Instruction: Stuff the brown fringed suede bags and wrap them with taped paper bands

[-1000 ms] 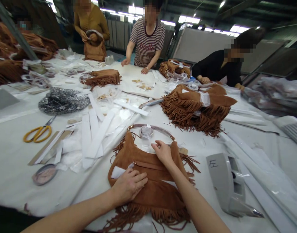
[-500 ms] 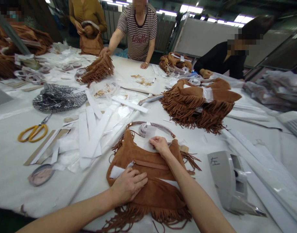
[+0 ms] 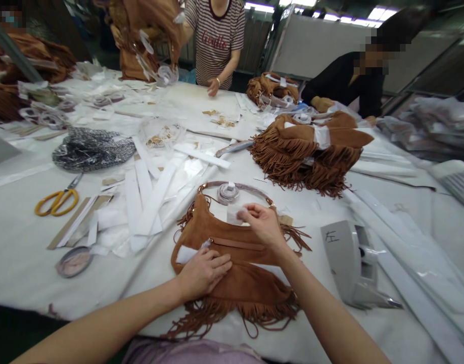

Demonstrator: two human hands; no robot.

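A brown suede handbag [image 3: 194, 227] with fringe along its lower edge lies on the table in front of me. My left hand [image 3: 205, 273] rests flat on its front, fingers stretched out, and touches the suede below a zip [image 3: 237, 244]. My right hand [image 3: 263, 223] is above the bag's top edge, pinching a small, thin, whitish translucent piece [image 3: 233, 214]. Inside the loop of the bag's handle [image 3: 250, 189] sits a rolled-up strap [image 3: 228, 193]. White paper [image 3: 185, 255] shows at the bag's left side.
Yellow-handled scissors [image 3: 57, 202], paper strips [image 3: 150, 202] and a tape roll [image 3: 73, 262] lie left. A grey tape dispenser [image 3: 345, 263] stands right. Fringed bags [image 3: 311, 156] are stacked beyond. Across the table, a person in a striped shirt [image 3: 219, 45] and one in black [image 3: 338, 76] work.
My right hand has shifted slightly right, away from the rolled strap, with the whitish piece in its fingers. Across the table, a brown bag has been lifted. My left hand stays on the handbag.
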